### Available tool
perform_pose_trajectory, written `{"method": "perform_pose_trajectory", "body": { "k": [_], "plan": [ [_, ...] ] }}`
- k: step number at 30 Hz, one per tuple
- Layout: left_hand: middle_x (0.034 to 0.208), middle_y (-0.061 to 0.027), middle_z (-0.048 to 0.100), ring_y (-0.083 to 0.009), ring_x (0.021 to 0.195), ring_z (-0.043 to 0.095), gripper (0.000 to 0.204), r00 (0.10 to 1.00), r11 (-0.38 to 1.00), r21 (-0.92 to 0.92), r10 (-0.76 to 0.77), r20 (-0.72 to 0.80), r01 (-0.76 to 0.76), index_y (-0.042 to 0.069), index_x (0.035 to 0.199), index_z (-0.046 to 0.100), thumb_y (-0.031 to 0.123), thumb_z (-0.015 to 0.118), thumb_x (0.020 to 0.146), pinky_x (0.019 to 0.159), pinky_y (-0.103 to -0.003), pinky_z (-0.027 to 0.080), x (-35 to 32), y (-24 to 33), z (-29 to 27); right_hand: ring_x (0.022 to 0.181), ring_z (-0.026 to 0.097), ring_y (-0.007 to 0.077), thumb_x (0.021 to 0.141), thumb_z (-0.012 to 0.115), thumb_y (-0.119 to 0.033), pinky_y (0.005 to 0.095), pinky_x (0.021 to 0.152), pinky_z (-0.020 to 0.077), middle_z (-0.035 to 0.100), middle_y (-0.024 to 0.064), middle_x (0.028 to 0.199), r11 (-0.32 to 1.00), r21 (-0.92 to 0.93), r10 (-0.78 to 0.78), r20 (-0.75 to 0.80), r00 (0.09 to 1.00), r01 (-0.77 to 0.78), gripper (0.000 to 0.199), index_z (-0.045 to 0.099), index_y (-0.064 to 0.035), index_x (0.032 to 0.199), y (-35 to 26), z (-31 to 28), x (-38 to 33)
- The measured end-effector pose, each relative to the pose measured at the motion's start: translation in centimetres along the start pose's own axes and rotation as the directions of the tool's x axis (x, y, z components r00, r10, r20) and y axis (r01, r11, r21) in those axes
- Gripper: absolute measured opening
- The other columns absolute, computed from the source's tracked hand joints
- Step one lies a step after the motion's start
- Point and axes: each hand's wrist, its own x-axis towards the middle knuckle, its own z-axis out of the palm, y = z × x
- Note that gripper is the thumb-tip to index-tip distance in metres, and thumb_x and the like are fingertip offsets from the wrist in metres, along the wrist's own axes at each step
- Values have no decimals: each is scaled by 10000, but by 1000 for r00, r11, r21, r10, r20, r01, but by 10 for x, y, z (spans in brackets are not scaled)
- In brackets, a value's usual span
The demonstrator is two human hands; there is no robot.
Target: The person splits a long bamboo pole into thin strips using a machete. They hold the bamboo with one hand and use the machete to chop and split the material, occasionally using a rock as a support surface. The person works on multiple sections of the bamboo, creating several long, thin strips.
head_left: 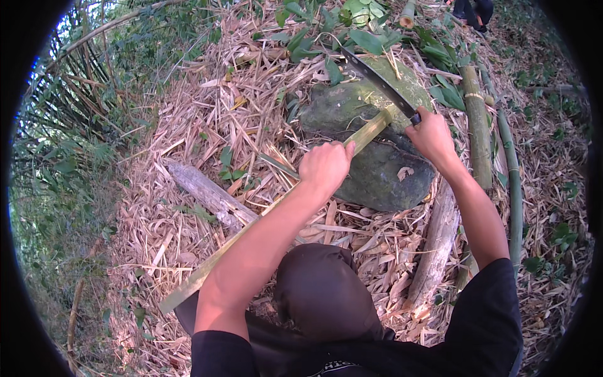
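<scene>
Fingers of the left hand (325, 168) grasp a split-bamboo strip (370, 131), far end over a mossy boulder (326, 110); the right hand (431, 135) clenches a machete (380, 83). Apparent step: trimming; next stroke likely calls for a steady strip.

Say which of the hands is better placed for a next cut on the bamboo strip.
Probably the right hand: it grips the knife, close to the bamboo strip, while the left hand holds that strip.
</scene>
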Motion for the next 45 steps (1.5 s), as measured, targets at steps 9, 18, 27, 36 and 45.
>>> {"method": "perform_pose_trajectory", "body": {
  "k": [9, 18, 27, 36, 45],
  "plan": [
    [948, -247, 713, -431, 929, 683, 623, 988, 997, -67, -11, 152, 21, -19, 948, 734, 441, 328, 1057, 848, -529, 533, 10, 1, -20, 808, 694, 408, 822, 690, -183, 483, 745, 543, 692, 230, 820, 998, 2, -62, -79, 995, 63, 270, 628, 10, 999, 1, 0, -4],
    [1016, -218, 721, -396, 999, 685, 621, 977, 1000, 6, -25, 212, 25, 8, 995, 739, 483, 341, 1040, 894, -504, 527, 23, -2, -45, 820, 693, 435, 839, 665, -177, 533, 750, 553, 679, 268, 813, 986, -164, -3, -100, 995, -14, 246, 603, 5, 992, -1, 23, -6],
    [936, -264, 705, -442, 987, 659, 728, 983, 999, -16, -30, 184, 33, -54, 890, 717, 505, 280, 1054, 930, -528, 497, 33, -20, -38, 826, 699, 410, 757, 686, -176, 452, 770, 544, 694, 272, 817, 994, 82, 57, 182, 982, -73, 343, 686, 62, 1003, 7, -14, 10],
    [974, -249, 709, -416, 981, 675, 672, 968, 998, 2, -67, 240, 68, -13, 920, 738, 486, 309, 1053, 892, -511, 522, 25, -33, -35, 551, 628, 310, 787, 670, -148, 408, 586, 503, 611, 190, 618, 979, 141, -113, -231, 966, 148, 219, 635, 50, 872, -38, -25, -16],
    [963, -237, 717, -407, 957, 687, 650, 983, 998, 9, -61, 172, 60, -4, 920, 746, 487, 339, 1044, 873, -495, 536, 19, -13, -40, 914, 668, 488, 802, 667, -186, 536, 843, 542, 684, 303, 883, 994, -100, 37, -44, 998, -41, 405, 611, 42, 1132, 8, 35, -4]
  ]
}}
